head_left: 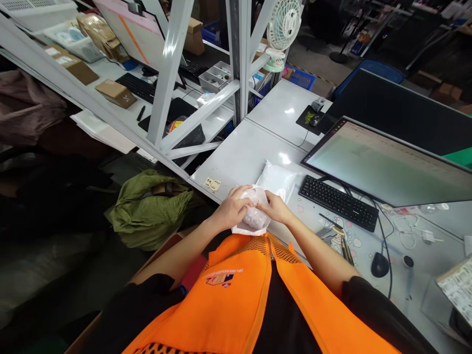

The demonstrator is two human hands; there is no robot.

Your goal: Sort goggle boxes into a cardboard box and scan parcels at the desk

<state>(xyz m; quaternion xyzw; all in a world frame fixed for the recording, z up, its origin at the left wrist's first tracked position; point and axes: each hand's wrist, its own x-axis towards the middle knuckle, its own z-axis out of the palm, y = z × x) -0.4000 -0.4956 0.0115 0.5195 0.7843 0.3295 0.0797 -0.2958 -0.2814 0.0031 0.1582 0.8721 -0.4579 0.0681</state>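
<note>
A small clear plastic bag (pixel 253 216) with something pale inside sits at the near edge of the white table (pixel 239 152). My left hand (pixel 233 207) grips its left side with curled fingers. My right hand (pixel 275 207) pinches its right side. Both hands are closed on the bag, just above my orange vest. A larger white plastic pouch (pixel 278 179) lies flat on the table right behind the bag.
A black keyboard (pixel 338 202) and a tilted monitor (pixel 391 164) stand to the right, with a black mouse (pixel 379 264) and cables nearer. A white metal rack (pixel 169 73) rises on the left. A green bag (pixel 147 209) lies on the floor. A desk fan (pixel 282 29) stands at the back.
</note>
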